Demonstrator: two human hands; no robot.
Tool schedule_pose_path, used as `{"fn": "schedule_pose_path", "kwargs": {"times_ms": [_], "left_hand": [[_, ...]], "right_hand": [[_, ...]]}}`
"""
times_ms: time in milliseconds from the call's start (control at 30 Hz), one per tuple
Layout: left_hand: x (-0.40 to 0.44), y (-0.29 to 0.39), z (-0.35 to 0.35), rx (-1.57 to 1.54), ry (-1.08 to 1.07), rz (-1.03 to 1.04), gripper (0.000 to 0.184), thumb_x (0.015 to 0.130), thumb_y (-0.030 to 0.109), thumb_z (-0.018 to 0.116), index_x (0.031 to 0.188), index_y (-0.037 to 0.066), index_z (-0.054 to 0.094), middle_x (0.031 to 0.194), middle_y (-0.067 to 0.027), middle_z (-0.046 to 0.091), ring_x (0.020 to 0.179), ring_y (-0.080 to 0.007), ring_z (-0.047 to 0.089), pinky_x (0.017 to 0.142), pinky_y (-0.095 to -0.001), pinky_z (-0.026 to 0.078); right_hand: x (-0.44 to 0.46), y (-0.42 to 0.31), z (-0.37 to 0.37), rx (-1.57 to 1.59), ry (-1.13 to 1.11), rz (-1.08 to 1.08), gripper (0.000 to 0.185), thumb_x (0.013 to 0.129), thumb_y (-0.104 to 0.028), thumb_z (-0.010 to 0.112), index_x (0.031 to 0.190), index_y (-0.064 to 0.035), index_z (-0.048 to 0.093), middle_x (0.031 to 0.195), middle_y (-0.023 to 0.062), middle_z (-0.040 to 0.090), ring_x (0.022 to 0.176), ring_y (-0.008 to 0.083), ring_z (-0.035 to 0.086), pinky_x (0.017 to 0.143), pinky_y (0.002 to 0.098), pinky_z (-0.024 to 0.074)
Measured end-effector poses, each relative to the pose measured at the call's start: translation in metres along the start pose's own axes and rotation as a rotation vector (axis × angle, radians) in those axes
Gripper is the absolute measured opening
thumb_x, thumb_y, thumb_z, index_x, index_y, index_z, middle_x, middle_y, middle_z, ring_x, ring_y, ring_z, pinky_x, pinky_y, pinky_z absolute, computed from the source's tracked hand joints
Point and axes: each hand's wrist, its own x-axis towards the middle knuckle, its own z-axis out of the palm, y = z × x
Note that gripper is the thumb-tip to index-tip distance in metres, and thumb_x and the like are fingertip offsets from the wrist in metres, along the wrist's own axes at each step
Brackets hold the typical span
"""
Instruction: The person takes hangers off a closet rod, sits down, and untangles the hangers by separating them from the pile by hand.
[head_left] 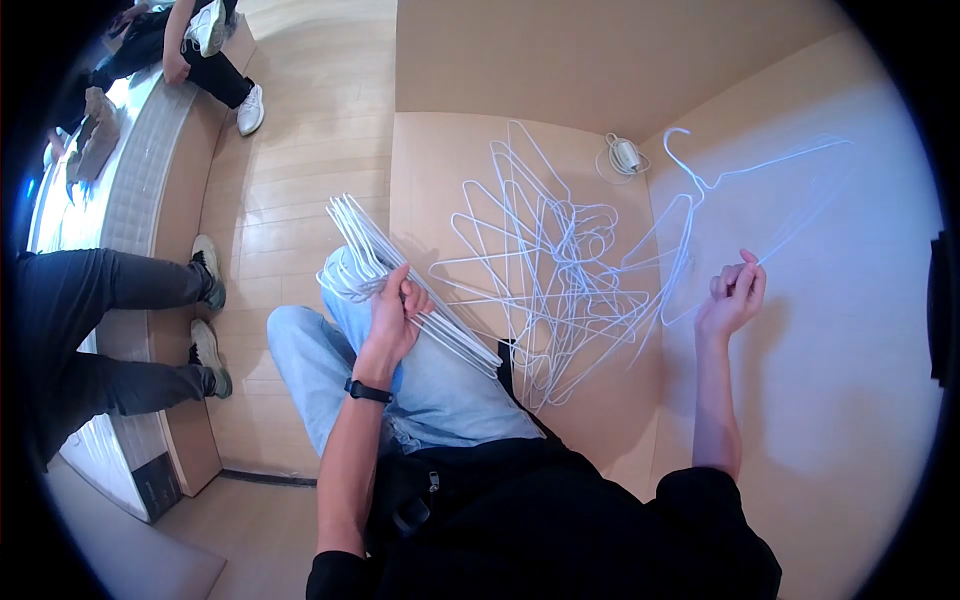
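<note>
My left hand is closed around a neat stack of white wire hangers, held over my jeans with the hooks bunched toward the left. In my right hand, closed fingers pinch the lower wire of a single white wire hanger, raised beside the wall with its hook pointing up. Part of that wire is blurred. Between my hands, a tangled heap of white wire hangers lies on the wooden surface. Near the heap's right side, more hanger wire overlaps the raised one, so I cannot tell whether they touch.
A white plug-like device with a cord sits in the far corner by the wall. At the left, a long wooden bench has a seated person's legs beside it. Another person's white shoe is farther up.
</note>
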Motion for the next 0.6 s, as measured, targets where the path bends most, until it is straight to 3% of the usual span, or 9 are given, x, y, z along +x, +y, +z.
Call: {"fn": "schedule_pose_path", "kwargs": {"times_ms": [433,600], "left_hand": [[-0.002,-0.001,-0.002,0.018,-0.022,0.017,0.034,0.095,0.023,0.047,0.063,0.011,0.044,0.045,0.0001,0.034,0.042,-0.012,0.031,0.05,-0.0285,0.035],[-0.002,0.001,-0.003,0.017,-0.021,0.0,0.031,0.095,0.024,0.047,0.068,0.009,0.049,0.045,0.0,0.036,0.041,-0.0115,0.032,0.048,-0.028,0.033]], "right_hand": [[-0.06,-0.019,0.041,0.204,-0.324,0.142,0.023,0.098,-0.021,0.041,0.103,-0.0009,0.052,0.067,-0.0009,0.04,0.047,0.0041,0.027,0.042,0.02,0.0194],[-0.082,-0.007,0.063,0.239,-0.525,0.195,0.019,0.096,-0.018,0.043,0.095,-0.0014,0.053,0.056,-0.0017,0.038,0.044,0.0043,0.028,0.041,0.02,0.0191]]}}
